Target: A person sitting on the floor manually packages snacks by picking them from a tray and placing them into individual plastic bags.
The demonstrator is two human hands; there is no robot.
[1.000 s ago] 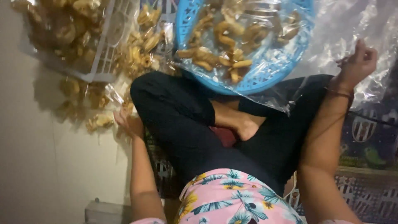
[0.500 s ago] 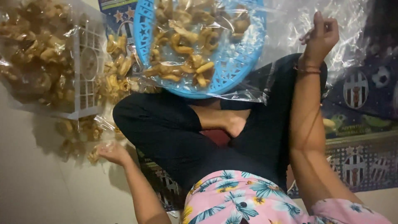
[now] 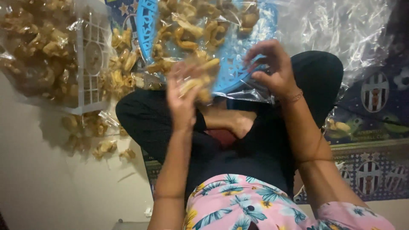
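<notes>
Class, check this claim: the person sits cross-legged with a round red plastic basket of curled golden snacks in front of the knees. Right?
Not quite. The head view shows the round plastic basket is blue, not red. It does hold curled golden snacks in front of the knees.

Both hands have come together in front of the blue basket

The left hand [image 3: 183,96], which a second ago lay low by the packets on the floor, is now raised before the blue basket [image 3: 232,68] and closed around a clear packet of golden snacks [image 3: 198,79]. The right hand [image 3: 272,68], earlier lifted far out at the clear plastic sheet [image 3: 341,30], has swung inward just beside it, fingers curled at the basket's rim.
</notes>
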